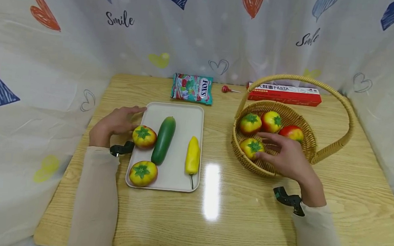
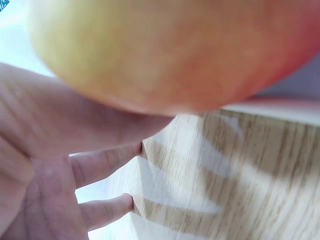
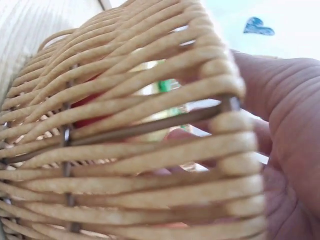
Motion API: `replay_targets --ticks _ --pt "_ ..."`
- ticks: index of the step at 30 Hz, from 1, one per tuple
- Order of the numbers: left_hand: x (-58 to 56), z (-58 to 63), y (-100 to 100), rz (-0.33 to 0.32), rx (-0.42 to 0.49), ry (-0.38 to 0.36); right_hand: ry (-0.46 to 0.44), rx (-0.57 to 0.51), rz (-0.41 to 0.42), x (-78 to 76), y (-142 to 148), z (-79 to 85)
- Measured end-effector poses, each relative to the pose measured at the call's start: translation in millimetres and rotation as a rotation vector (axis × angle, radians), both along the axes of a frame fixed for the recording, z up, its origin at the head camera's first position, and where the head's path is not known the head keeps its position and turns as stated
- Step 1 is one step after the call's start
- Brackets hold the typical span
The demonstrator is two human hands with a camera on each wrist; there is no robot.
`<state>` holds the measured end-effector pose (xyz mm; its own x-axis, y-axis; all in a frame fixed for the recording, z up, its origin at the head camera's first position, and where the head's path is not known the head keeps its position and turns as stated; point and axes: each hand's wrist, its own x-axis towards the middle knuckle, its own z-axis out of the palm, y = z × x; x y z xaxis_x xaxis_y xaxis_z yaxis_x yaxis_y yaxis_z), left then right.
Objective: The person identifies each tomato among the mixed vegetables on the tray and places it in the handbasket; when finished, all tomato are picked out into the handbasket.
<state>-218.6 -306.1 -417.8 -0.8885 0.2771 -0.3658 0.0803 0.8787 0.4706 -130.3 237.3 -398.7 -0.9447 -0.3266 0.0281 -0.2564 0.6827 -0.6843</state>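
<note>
My left hand [image 1: 118,121] is at the left edge of the white tray [image 1: 175,183], its index fingertip near the far left corner. In the left wrist view the thumb lies close below a yellow-red fruit [image 1: 144,137], while two straight fingers [image 2: 107,162] reach to the table. A second yellow-red fruit with a green leafy cap [image 1: 143,173], a cucumber [image 1: 164,140] and a yellow pepper [image 1: 192,156] lie on the tray. Inside the wicker basket [image 1: 246,163], my right hand [image 1: 289,155] has thumb and fingers spread at the right side of the front fruit [image 1: 251,148].
Three more such fruits, one of them a redder fruit [image 1: 292,133], lie in the basket under its tall handle [image 1: 331,151]. Behind stand a red pasta box [image 1: 286,96], a lollipop [image 1: 225,89] and a teal candy bag [image 1: 192,88]. A printed curtain [image 1: 204,34] hangs at the table's back.
</note>
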Motion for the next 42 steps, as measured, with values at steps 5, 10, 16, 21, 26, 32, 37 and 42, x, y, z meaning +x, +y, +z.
replay_targets --ticks 5,10,16,21,26,32,37,42 --pt "0.5 2.0 1.1 0.010 0.003 -0.010 0.059 -0.015 -0.015 2.9 -7.5 5.2" --pt "0.9 4.3 2.8 0.017 -0.004 -0.018 0.124 -0.149 0.067 -1.9 -35.5 8.3" --pt "1.4 7.0 2.0 0.013 -0.014 -0.020 0.097 -0.285 0.245 -11.3 -88.1 10.4" --pt "2.5 7.0 1.6 0.031 0.003 -0.038 0.041 -0.338 0.373 -21.8 -138.6 5.1" --pt "2.7 5.2 1.1 0.038 0.012 -0.042 0.005 -0.308 0.460 -34.9 -186.6 -2.1" --pt "2.1 5.2 1.2 0.025 0.015 -0.028 -0.012 -0.180 0.515 -51.7 -235.9 -3.3" --pt "1.6 5.7 1.5 0.018 0.014 -0.019 -0.056 -0.063 0.554 -63.9 -266.5 -3.7" --pt "0.9 4.0 0.2 0.006 0.025 -0.007 -0.036 0.041 0.578 -69.8 -289.0 -8.3"
